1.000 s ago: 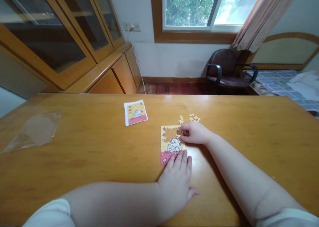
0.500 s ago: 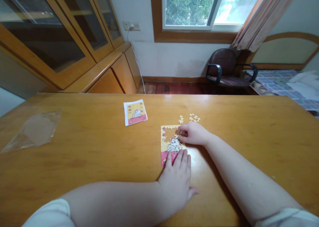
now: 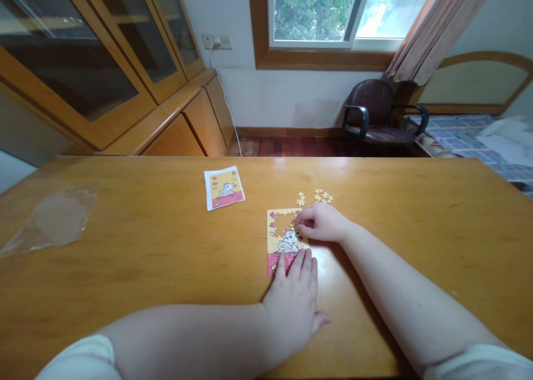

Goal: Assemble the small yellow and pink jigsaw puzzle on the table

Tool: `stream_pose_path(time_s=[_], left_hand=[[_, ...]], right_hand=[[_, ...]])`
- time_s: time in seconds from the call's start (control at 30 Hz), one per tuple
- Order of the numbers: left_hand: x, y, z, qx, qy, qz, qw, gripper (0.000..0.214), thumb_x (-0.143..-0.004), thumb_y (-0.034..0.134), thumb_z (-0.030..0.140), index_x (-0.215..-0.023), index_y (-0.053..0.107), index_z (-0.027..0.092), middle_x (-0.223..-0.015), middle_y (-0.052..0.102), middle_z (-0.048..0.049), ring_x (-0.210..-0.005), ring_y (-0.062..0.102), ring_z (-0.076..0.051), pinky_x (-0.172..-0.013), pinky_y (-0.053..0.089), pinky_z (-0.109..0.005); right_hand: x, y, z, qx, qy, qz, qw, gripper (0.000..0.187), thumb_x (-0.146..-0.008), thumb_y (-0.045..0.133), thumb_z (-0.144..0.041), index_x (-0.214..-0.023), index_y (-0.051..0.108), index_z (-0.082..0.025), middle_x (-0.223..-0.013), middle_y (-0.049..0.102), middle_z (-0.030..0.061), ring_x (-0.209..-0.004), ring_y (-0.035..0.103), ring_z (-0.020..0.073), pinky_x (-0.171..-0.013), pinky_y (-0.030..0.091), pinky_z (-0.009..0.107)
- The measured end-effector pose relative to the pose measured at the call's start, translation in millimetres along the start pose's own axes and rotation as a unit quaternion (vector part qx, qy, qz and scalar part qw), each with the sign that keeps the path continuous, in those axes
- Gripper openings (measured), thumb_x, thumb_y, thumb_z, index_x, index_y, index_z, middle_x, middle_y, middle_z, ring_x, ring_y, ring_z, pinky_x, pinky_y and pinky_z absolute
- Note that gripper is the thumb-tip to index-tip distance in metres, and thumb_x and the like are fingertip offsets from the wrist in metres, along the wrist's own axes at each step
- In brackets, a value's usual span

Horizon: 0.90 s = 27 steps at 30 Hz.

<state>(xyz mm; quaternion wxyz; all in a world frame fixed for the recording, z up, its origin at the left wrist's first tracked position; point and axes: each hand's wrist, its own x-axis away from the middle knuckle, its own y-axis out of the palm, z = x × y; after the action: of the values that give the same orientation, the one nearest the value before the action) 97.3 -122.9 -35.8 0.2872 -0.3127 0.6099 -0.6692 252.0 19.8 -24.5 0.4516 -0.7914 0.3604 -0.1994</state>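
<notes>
A wooden table [image 3: 166, 246] carries a jigsaw [image 3: 287, 248], loose pieces [image 3: 325, 195], printed sheet [image 3: 225, 190] and plastic bag [image 3: 62, 219]

I see the puzzle [image 3: 287, 244] on the table [image 3: 166, 246] — loose pieces [image 3: 327, 198] behind it, the card [image 3: 225, 189] behind-left, the bag [image 3: 60, 219] farther left.

Both hands [image 3: 290, 302] [image 3: 322, 223] cover parts of a partly assembled jigsaw puzzle [image 3: 286, 243].

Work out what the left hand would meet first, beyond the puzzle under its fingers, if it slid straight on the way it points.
The right hand, most likely: it is just ahead, at the right side of the puzzle. Heights are unclear here, so the left hand might slip beneath it.
</notes>
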Motion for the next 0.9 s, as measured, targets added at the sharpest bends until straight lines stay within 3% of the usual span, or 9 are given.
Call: stream_pose_path(time_s=[0.17,0.37,0.63,0.7,0.77,0.83,0.9], left_hand=[[0,-0.3,1,0.008,0.001,0.001,1.000,0.084,-0.088,0.033,0.066,-0.144,0.034,0.004,-0.150,0.033,-0.0204,-0.138,0.028,-0.034,-0.107,0.027,-0.059],[-1,-1.6,0,0.001,0.004,-0.020,1.000,0.084,-0.086,0.037,0.067,-0.145,0.035,0.006,-0.149,0.034,-0.0199,-0.137,0.028,-0.035,-0.108,0.026,-0.059],[0,1.3,-1,0.006,0.005,-0.004,1.000,0.083,-0.087,0.038,0.065,-0.143,0.036,0.003,-0.148,0.035,-0.0211,-0.136,0.031,-0.035,-0.108,0.026,-0.058],[1,1.1,0,0.003,0.003,0.001,1.000,0.083,-0.087,0.039,0.065,-0.143,0.037,0.003,-0.148,0.037,-0.0209,-0.136,0.031,-0.034,-0.109,0.026,-0.054],[2,-0.9,-1,0.000,0.007,0.011,1.000,0.082,-0.087,0.041,0.064,-0.143,0.036,0.004,-0.148,0.036,-0.0197,-0.137,0.029,-0.033,-0.110,0.026,-0.051],[2,-5.3,-2,0.006,0.033,0.024,0.999,0.078,-0.088,0.040,0.062,-0.143,0.037,0.007,-0.149,0.037,-0.0171,-0.137,0.029,-0.031,-0.110,0.025,-0.048],[3,-11.1,-4,0.022,0.075,0.039,0.996,0.069,-0.091,0.038,0.058,-0.141,0.040,0.011,-0.147,0.041,-0.0140,-0.135,0.032,-0.029,-0.110,0.024,-0.046]], right_hand=[[0,-2,0,-0.025,-0.036,-0.020,0.999,0.018,-0.077,0.056,-0.019,-0.078,0.074,-0.020,-0.079,0.073,0.0014,-0.069,0.062,0.0129,-0.066,0.042,0.022],[-1,-3,1,-0.027,-0.030,-0.012,0.999,0.019,-0.080,0.055,-0.020,-0.080,0.074,-0.020,-0.079,0.073,0.0024,-0.071,0.063,0.0137,-0.067,0.043,0.023],[0,-2,1,-0.015,-0.022,-0.005,1.000,0.020,-0.081,0.054,-0.022,-0.080,0.073,-0.020,-0.079,0.072,0.0026,-0.071,0.062,0.0136,-0.067,0.042,0.023],[0,-3,4,0.007,0.016,0.034,0.999,0.021,-0.083,0.052,-0.025,-0.080,0.073,-0.020,-0.075,0.071,0.0029,-0.069,0.061,0.0140,-0.066,0.041,0.024],[0,-6,11,0.034,0.093,0.111,0.989,0.025,-0.085,0.050,-0.030,-0.081,0.072,-0.020,-0.073,0.069,0.0036,-0.068,0.059,0.0150,-0.064,0.039,0.025],[0,-9,20,0.050,0.191,0.186,0.963,0.027,-0.087,0.047,-0.033,-0.085,0.071,-0.020,-0.075,0.069,0.0046,-0.069,0.059,0.0164,-0.062,0.038,0.026],[0,-13,30,0.049,0.262,0.216,0.939,0.027,-0.087,0.047,-0.032,-0.089,0.070,-0.020,-0.080,0.070,0.0058,-0.072,0.060,0.0180,-0.062,0.038,0.026]])
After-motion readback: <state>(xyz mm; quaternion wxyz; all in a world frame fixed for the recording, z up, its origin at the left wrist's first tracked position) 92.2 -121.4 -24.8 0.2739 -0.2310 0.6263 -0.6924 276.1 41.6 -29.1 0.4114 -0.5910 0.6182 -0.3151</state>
